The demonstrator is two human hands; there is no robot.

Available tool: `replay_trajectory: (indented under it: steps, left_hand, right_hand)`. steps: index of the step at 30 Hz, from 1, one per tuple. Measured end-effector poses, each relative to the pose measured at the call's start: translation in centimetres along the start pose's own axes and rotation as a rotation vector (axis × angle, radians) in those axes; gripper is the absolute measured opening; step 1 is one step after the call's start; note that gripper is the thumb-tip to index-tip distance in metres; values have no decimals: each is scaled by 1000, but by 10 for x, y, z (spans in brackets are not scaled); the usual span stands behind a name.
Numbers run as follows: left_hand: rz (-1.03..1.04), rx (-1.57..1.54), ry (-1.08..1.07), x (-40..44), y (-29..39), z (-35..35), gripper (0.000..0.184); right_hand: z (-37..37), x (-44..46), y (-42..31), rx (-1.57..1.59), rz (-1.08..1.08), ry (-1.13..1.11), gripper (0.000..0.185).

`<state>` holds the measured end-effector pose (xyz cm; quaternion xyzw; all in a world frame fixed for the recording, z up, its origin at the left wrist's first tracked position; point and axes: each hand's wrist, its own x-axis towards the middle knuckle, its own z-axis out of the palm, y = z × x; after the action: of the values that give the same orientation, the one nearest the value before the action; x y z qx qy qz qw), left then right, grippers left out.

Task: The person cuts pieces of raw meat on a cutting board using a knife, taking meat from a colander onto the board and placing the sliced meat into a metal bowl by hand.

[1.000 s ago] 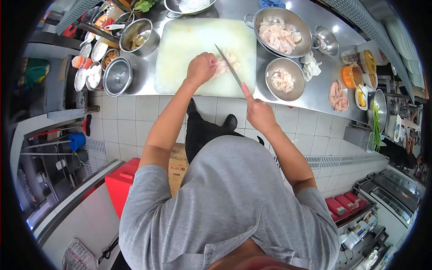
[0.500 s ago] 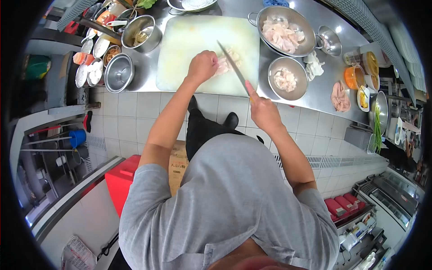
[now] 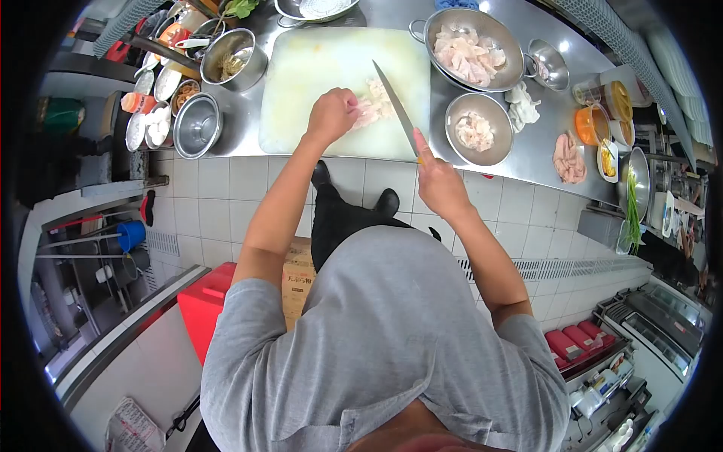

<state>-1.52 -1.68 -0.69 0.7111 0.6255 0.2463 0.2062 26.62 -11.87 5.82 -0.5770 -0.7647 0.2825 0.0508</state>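
Now the knife (image 3: 396,102) sits farther right; left fingers (image 3: 350,101) bunch against meat (image 3: 374,110), right fingers (image 3: 425,148) clasp handle.

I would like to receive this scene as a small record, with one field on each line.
Left hand: curled, fingers at the pale raw meat; exact grip unclear
Right hand: holding the knife
Blade: extends over the cutting board; contact with meat unclear
Right of board: two-handled colander and smaller metal bowl, both containing pale pieces
Left of board: metal pot, empty-looking metal bowl
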Motion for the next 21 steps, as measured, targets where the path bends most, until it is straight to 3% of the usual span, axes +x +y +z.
replay_trajectory:
  steps: [3,6,9,15,21]
  left_hand:
    - [-66,-22,-28,-6,6,-4,18]
    - [-37,12,-33,-11,6,-7,23]
    - [6,105,-54,-22,21,-22,30]
    - [16,149,-128,-29,15,-17,33]
    - [51,118,-90,-25,6,-15,30]
  right_hand:
    - [14,-7,12,232,-234,161,81]
    - [15,-10,22,216,-61,14,78]
    - [6,-15,13,118,-43,56,76]
    - [-3,-18,-32,129,-265,373,78]
    - [28,-3,-11,-60,-211,127,78]
